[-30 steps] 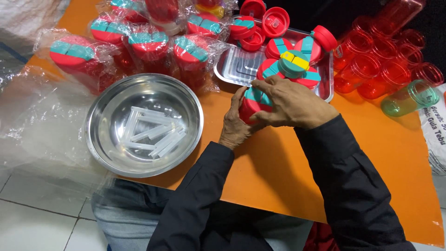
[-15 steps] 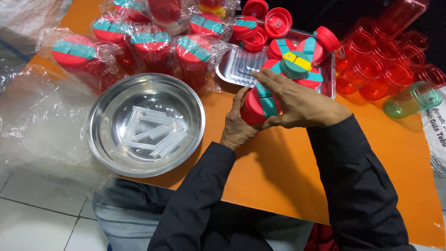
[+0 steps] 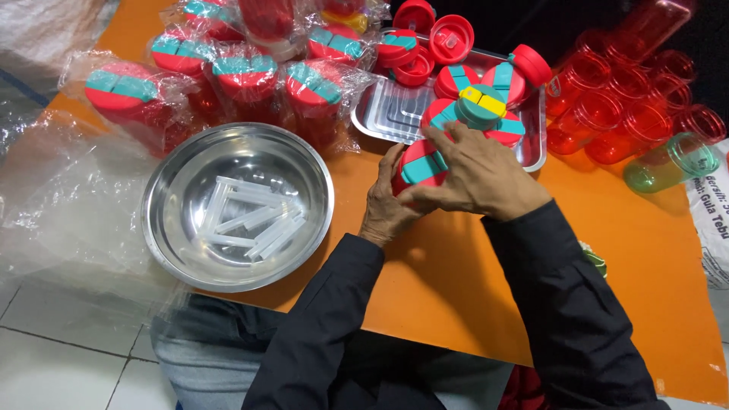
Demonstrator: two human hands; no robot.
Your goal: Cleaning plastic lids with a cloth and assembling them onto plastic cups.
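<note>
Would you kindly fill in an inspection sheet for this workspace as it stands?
Surface: orange tabletop above a tiled floor.
Job's things: red bottle with a red-and-teal flip lid, held between both hands; rectangular metal tray holding more lids.
Clutter: round steel bowl with clear plastic straws; plastic-wrapped lidded bottles; empty red cups; one green cup; loose plastic wrap.
Grippers: left hand cups the bottle's side; right hand lies over its lid.
Cables: nothing seen.
Surroundings: dark background, indistinct.
</note>
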